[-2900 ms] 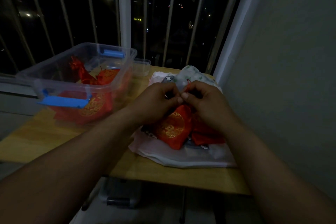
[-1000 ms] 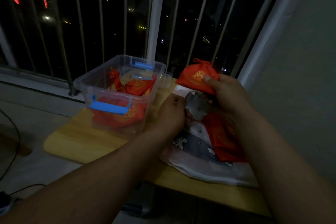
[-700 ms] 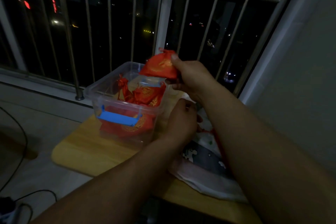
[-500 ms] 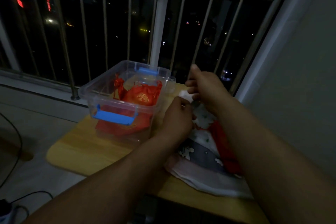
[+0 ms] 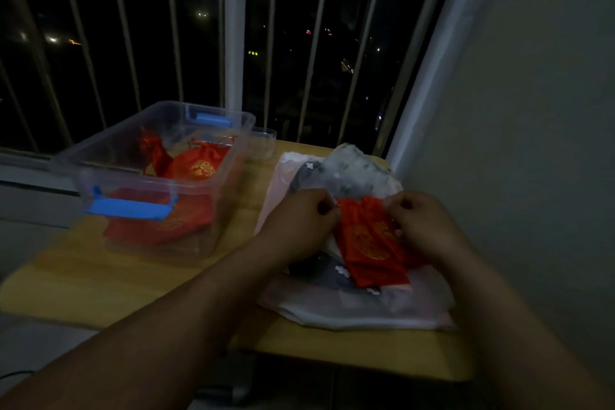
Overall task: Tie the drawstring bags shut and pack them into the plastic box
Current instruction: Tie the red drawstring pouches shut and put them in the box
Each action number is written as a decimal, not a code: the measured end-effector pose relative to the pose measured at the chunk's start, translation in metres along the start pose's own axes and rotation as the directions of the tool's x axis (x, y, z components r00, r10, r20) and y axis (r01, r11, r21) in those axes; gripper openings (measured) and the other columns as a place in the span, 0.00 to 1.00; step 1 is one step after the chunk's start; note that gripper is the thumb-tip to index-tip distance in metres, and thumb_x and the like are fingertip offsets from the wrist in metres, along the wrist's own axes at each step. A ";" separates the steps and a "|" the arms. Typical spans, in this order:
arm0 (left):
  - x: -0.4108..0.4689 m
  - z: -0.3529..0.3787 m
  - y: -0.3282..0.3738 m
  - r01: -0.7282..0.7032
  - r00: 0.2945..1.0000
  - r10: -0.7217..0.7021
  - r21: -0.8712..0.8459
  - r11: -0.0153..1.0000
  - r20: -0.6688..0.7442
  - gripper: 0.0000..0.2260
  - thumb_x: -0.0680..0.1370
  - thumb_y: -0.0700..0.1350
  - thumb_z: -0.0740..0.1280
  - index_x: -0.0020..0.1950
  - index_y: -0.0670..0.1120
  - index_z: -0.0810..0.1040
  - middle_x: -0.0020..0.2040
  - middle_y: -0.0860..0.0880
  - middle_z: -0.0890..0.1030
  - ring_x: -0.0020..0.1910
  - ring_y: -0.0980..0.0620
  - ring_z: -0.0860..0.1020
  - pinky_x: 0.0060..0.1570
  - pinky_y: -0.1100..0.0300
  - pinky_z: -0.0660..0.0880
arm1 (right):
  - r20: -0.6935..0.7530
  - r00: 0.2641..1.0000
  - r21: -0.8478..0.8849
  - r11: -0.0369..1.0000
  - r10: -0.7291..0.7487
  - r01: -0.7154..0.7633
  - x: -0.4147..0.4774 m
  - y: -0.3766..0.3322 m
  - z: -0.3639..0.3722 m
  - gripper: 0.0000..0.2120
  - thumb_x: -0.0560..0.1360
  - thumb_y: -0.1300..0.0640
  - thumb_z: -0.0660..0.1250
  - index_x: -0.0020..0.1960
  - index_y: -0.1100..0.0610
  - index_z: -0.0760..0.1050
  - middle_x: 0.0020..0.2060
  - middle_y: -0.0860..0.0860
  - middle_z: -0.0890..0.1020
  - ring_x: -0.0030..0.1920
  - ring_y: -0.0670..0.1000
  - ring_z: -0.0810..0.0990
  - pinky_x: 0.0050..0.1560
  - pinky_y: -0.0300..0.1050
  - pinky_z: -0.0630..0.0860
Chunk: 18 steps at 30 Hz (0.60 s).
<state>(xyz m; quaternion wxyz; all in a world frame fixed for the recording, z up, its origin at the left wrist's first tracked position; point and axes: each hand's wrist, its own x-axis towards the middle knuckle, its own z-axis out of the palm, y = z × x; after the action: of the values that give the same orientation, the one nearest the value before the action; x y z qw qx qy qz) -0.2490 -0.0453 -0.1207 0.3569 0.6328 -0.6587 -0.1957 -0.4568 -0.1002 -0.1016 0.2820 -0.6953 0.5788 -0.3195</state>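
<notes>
One more is in! The tied pouch the right hand was carrying a moment ago now sits on top of the pile inside the plastic box [image 5: 100, 156], gold emblem up among the packed bags [image 5: 199, 165]. Both hands are back down at the patterned cloth [image 5: 349, 303] on the bench [image 5: 83, 286].

A new red bag [image 5: 369, 240] is up. It lies flat on the cloth, well right of the box, mouth pointing away from the person. The left hand [image 5: 299, 220] has its fingers curled in a pinching grip at the left side of the mouth. The right hand [image 5: 422, 223] mirrors it on the right side, also closed on the fabric or cord. Whether it is the cord itself I cannot tell in this dim light.

This looks like the start of the next tie. The mouth is still wide and ungathered, so pulling it shut and knotting come first, then the short trip left to the box.
</notes>
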 end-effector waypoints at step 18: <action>0.006 0.023 -0.004 -0.174 0.985 0.166 0.297 0.939 0.054 0.16 0.78 0.57 0.68 0.64 0.55 0.79 0.55 0.49 0.75 0.56 0.47 0.75 0.58 0.46 0.75 | 0.020 0.997 -0.416 0.906 -0.075 0.076 -0.006 0.016 0.010 0.17 0.77 0.54 0.65 0.30 0.56 0.71 0.29 0.52 0.75 0.34 0.55 0.76 0.35 0.49 0.69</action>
<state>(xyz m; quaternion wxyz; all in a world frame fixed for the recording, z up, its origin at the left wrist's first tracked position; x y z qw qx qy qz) -0.2626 -0.0560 -0.1374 0.2626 0.6176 -0.7380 -0.0706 -0.4604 -0.0969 -0.1208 0.1159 -0.7618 0.6058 -0.1983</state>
